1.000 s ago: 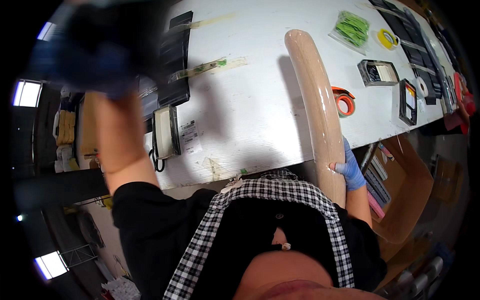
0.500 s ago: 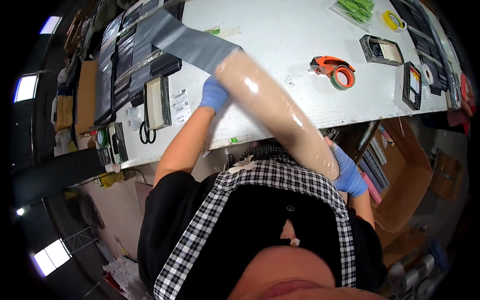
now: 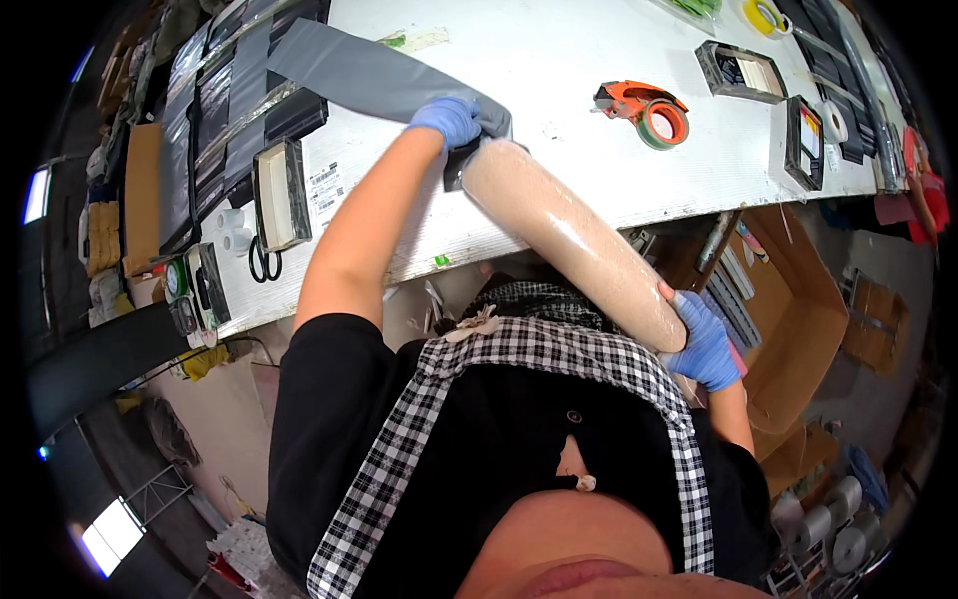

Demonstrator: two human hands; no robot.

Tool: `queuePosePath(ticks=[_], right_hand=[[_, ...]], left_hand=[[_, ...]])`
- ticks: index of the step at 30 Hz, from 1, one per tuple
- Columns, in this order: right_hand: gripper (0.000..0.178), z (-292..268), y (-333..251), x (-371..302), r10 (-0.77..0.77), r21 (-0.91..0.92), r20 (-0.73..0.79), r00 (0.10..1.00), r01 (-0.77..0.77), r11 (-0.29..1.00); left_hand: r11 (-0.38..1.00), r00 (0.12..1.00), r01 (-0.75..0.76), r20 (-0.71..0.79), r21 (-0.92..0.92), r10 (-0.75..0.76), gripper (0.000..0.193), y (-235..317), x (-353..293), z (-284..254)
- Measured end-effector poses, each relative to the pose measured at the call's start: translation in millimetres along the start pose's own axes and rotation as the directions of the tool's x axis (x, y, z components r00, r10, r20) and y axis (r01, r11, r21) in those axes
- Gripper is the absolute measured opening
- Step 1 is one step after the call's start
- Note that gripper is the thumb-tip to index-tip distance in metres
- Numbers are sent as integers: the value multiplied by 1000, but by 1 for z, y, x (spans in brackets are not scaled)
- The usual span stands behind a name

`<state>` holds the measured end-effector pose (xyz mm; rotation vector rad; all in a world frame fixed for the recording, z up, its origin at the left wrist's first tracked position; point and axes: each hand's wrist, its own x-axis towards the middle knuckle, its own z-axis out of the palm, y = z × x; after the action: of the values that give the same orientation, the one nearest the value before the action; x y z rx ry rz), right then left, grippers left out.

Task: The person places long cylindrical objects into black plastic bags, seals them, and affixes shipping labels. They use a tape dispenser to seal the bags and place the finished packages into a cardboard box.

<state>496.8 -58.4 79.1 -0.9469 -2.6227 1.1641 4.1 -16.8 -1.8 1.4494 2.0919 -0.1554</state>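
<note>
A long beige roll (image 3: 574, 245) wrapped in clear film slants from the table's front edge down toward my apron. My right hand (image 3: 707, 341), in a blue glove, grips its lower end with the thumb on top. At its upper end lies the mouth of a grey plastic bag (image 3: 364, 75), which stretches flat toward the far left. My blue-gloved left hand (image 3: 449, 120) is closed on the bag near that mouth, its fingertips partly hidden. The roll's tip meets the bag's edge; whether it is inside, I cannot tell.
An orange tape dispenser (image 3: 644, 112) lies right of the bag. Stacked grey bags (image 3: 215, 115), an open black-edged box (image 3: 281, 195) and black scissors (image 3: 263, 262) sit at left. Two small boxes (image 3: 740, 72) stand at right. Beside me below the table is a cardboard box (image 3: 798, 329).
My left hand has moved from beside the roll up onto the bag. The roll's upper end has lowered slightly, and the bag's near edge now bunches around my left fingers.
</note>
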Motion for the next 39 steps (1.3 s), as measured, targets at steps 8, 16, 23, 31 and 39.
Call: queuePosePath(ticks=[8, 16, 23, 31, 39], right_hand=[[93, 3, -15, 22, 125, -347, 84, 989, -88, 934], [102, -16, -37, 34, 258, -308, 233, 938, -181, 934], [102, -19, -49, 49, 332, -212, 237, 913, -285, 935], [103, -20, -72, 67, 378, -240, 222, 899, -326, 914], [104, -3, -85, 88, 266, -199, 214, 940, -224, 954]], left_hand=[[967, 993, 85, -55, -241, -101, 36, -11, -24, 12], [982, 589, -110, -786, 153, 189, 19, 13, -75, 25], [991, 485, -97, -874, -97, -38, 21, 8, -79, 51], [954, 460, -300, -874, 15, 158, 28, 3, -85, 57], [341, 863, -145, -287, -929, -416, 30, 4, -52, 108]])
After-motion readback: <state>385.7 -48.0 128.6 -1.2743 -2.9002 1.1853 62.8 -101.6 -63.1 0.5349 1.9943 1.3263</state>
